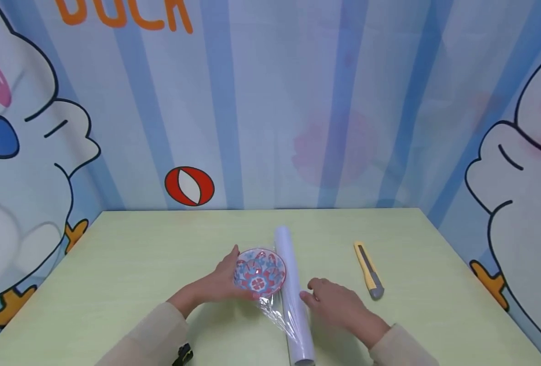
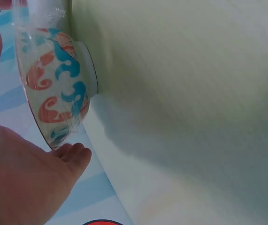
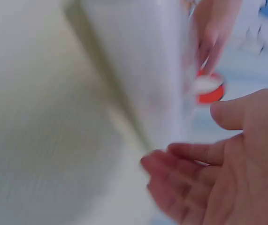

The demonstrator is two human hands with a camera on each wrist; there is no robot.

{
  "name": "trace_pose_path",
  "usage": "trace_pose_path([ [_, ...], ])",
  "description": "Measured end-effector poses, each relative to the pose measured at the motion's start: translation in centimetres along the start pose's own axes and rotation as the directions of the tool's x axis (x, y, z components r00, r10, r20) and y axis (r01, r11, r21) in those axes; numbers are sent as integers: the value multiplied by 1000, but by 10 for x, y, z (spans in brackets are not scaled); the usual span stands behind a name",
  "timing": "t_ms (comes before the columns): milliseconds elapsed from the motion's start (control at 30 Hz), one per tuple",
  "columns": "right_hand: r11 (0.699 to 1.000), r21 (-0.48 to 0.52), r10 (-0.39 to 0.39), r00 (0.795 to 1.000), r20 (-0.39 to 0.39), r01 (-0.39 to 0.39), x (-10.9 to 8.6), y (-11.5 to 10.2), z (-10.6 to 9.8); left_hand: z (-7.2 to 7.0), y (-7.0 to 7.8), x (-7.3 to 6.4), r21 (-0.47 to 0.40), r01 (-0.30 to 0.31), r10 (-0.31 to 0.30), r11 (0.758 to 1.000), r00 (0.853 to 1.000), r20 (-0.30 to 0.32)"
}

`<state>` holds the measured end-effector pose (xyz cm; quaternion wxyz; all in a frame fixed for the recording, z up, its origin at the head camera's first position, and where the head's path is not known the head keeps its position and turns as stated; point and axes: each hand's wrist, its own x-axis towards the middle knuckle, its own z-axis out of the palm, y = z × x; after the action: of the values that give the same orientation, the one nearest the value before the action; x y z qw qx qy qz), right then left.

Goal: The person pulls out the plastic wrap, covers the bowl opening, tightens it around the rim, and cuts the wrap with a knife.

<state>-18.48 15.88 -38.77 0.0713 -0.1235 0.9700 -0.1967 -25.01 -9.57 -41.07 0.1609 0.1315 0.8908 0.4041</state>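
A small bowl [image 1: 260, 273] with a red, blue and white floral pattern has clear plastic film [image 1: 272, 311] over it. My left hand [image 1: 224, 278] holds the bowl from its left side, fingers and thumb spread about the rim. In the left wrist view, the outside of the bowl [image 2: 56, 86] shows blue and orange scrolls through the film. Just right of the bowl lies a long whitish roll [image 1: 293, 295], and the film runs across to it. To the right of the roll is my right hand [image 1: 336, 305], its fingers loosely bent with nothing in them.
A yellow and grey utility knife [image 1: 369, 271] lies on the pale green table [image 1: 160, 244], right of the roll. Behind the table hangs a blue striped cloth [image 1: 270, 101] with cartoon figures. Something small and black [image 1: 183, 354] shows by the left sleeve.
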Motion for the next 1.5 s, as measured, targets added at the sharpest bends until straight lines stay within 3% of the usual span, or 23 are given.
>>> trace_pose_path([
  [67,990,140,-10,999,43,4,19,11,1,0,-1,2,60,5,-5,998,1000,2],
  [133,960,279,-20,998,67,1,35,19,6,1,-1,3,109,13,-14,994,1000,7],
  [200,909,416,0,997,78,-33,48,23,13,2,-2,4,145,22,-24,989,1000,15],
  [333,806,576,110,991,75,-133,60,18,24,1,-1,5,187,21,-26,982,999,24],
  [500,748,637,189,979,68,-189,64,5,29,-3,1,5,236,-1,-4,972,1000,24],
  [667,730,637,234,966,107,-248,63,2,25,-4,1,7,303,-37,32,952,999,20],
  [800,710,643,279,953,119,-288,64,3,24,-5,1,8,300,-25,15,954,999,35],
  [900,726,617,320,943,90,-305,65,3,24,-6,3,7,306,-9,-5,952,999,44],
  [1133,843,473,317,947,-58,-254,70,2,19,-9,6,5,430,-49,31,902,998,48],
  [1267,876,409,318,944,-91,-255,69,1,15,-10,7,4,471,-51,31,881,998,49],
  [1500,926,276,298,947,-117,-257,66,-1,16,-11,8,4,491,-62,38,869,998,58],
])
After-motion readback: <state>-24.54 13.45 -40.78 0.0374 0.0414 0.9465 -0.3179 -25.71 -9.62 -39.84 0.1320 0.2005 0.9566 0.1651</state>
